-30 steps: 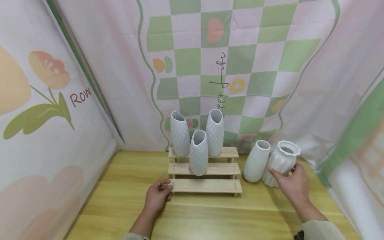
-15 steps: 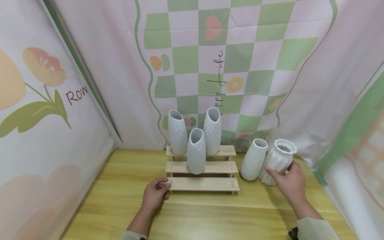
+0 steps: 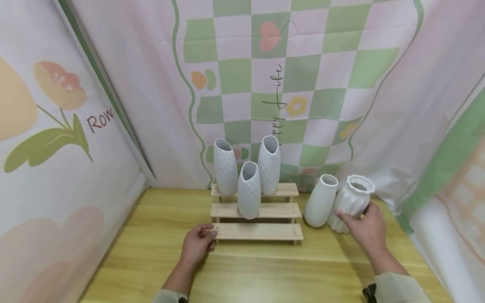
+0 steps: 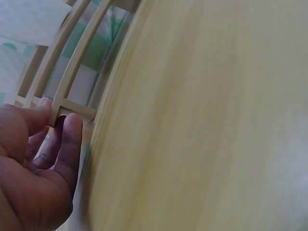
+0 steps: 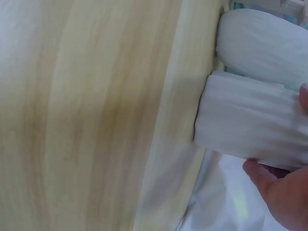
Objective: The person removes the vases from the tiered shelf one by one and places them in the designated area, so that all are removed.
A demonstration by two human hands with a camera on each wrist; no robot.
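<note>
A three-step wooden stand (image 3: 257, 231) sits on the table. At the left end of its lowest step, my left hand (image 3: 196, 245) pinches the board (image 4: 77, 67) with the thumb above and fingertips at the underside, as the left wrist view shows. To the right, my right hand (image 3: 368, 231) grips a white fluted vase (image 3: 348, 206) with a scalloped rim, thumb on the near side and fingers round the right side. Its base (image 5: 207, 115) is right at the tabletop in the right wrist view. Close against its left stands a smoother white vase (image 3: 320, 204).
Two textured white vases, one left (image 3: 226, 172) and one right (image 3: 270, 170), stand on the top step. Another textured vase (image 3: 249, 195) is on the middle step. Behind the table (image 3: 246, 277) hangs a checkered curtain (image 3: 269, 75); a printed cloth (image 3: 45, 189) borders the left.
The head view has shifted slightly. Both hands keep their holds, and the vases and stand stay where they were.
</note>
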